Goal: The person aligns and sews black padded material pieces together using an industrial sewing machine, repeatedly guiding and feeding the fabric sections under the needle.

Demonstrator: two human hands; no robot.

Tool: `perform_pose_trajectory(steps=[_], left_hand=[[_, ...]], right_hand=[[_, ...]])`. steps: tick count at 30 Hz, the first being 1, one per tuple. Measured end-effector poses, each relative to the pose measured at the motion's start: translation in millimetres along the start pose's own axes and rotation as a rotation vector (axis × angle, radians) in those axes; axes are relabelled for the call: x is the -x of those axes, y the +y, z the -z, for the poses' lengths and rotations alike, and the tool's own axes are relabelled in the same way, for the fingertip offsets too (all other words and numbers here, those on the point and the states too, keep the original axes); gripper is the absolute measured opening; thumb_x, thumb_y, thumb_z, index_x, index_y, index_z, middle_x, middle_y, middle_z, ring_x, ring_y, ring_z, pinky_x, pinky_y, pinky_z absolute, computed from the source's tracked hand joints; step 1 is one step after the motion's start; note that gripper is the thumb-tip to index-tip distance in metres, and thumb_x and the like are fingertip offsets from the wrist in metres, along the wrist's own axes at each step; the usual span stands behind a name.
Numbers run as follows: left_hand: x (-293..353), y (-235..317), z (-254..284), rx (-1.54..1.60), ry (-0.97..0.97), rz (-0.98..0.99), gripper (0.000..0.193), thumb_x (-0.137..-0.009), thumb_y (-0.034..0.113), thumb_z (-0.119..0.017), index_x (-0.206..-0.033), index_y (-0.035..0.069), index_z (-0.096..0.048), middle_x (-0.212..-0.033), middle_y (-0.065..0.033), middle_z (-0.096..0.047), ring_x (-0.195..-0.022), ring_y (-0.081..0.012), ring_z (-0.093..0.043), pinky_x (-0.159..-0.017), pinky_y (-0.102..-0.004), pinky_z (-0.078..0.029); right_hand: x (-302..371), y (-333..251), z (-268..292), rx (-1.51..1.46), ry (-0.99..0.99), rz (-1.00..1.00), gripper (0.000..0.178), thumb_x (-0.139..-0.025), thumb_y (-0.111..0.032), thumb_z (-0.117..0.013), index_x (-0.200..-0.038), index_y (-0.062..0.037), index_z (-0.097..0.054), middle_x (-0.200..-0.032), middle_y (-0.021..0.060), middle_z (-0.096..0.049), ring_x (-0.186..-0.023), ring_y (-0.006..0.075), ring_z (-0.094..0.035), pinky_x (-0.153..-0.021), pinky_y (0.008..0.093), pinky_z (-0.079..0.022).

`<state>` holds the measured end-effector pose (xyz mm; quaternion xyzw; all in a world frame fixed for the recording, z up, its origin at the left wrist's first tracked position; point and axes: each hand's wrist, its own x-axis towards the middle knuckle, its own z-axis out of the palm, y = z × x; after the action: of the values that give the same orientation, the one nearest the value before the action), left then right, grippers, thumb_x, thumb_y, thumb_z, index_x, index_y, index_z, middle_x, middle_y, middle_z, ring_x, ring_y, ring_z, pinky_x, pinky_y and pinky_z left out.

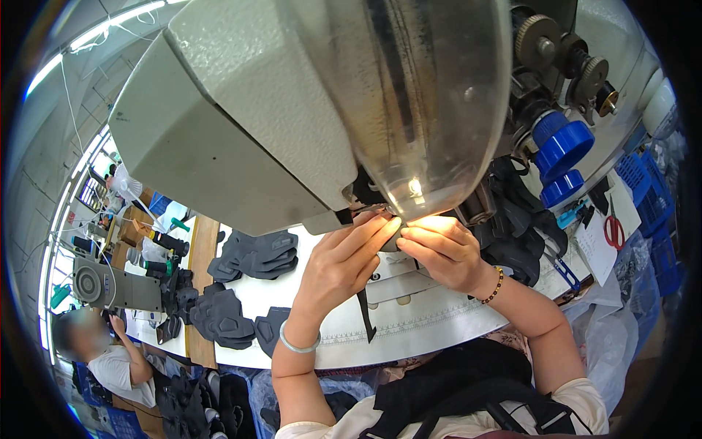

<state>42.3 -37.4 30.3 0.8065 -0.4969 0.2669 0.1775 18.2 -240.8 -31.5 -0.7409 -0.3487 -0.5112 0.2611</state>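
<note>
sewing machine (241, 124): pale grey-green body, clear smoky guard at 12 o'clock
knobs (561, 146): bright blue, at 2 o'clock
table (409, 322): white top with a fine black ruler scale
fabric pieces (256, 254): dark grey, stacked at 9 o'clock
strap (365, 314): black
left hand (340, 267): pale green bangle at the wrist
right hand (442, 252): brown and amber bead bracelet
scissors (613, 231): red handles, at 3 o'clock
</note>
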Motion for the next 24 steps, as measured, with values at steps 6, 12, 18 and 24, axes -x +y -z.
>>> perform_pose_trajectory(steps=[6, 12, 18, 24], left_hand=[[0.3, -2.2, -0.9, 0.010, 0.021, -0.022, 0.040, -0.073, 0.003, -0.068, -0.113, 0.001, -0.067, -0.118, -0.0089, -0.063, -0.103, -0.0253, -0.064, -0.085, -0.0349, -0.052], [0.7, 1.0, 2.6, 0.007, 0.017, -0.001, 0.040, -0.073, 0.004, -0.068, -0.113, 0.002, -0.068, -0.118, -0.0090, -0.063, -0.102, -0.0246, -0.064, -0.084, -0.0350, -0.052], [0.1, 2.7, 0.3, 0.057, 0.015, 0.056, 0.041, -0.070, 0.000, -0.066, -0.111, 0.002, -0.069, -0.112, -0.0096, -0.065, -0.104, -0.0268, -0.064, -0.091, -0.0390, -0.051], [-2.0, 0.5, 3.7, 0.029, 0.023, 0.011, 0.040, -0.071, 0.001, -0.068, -0.111, 0.002, -0.068, -0.113, -0.0080, -0.065, -0.092, -0.0230, -0.067, -0.076, -0.0338, -0.054]], right_hand=[[1.1, 0.1, -0.3, -0.013, -0.004, -0.010, 0.025, -0.078, -0.009, -0.071, -0.102, -0.0065, -0.070, -0.106, 0.0020, -0.064, -0.094, 0.0157, -0.061, -0.080, 0.0289, -0.052], [-0.8, -1.9, -0.3, -0.012, 0.000, -0.008, 0.025, -0.076, -0.008, -0.070, -0.101, -0.0063, -0.070, -0.105, 0.0021, -0.064, -0.093, 0.0165, -0.061, -0.080, 0.0294, -0.052], [0.7, -3.0, 0.2, 0.006, -0.014, -0.019, 0.023, -0.074, -0.004, -0.071, -0.097, -0.0050, -0.070, -0.102, 0.0054, -0.067, -0.094, 0.0215, -0.064, -0.080, 0.0326, -0.055], [-1.9, -3.2, 0.4, 0.017, -0.003, -0.008, 0.026, -0.076, -0.006, -0.070, -0.102, -0.0062, -0.069, -0.105, 0.0027, -0.064, -0.090, 0.0165, -0.061, -0.079, 0.0298, -0.052]])
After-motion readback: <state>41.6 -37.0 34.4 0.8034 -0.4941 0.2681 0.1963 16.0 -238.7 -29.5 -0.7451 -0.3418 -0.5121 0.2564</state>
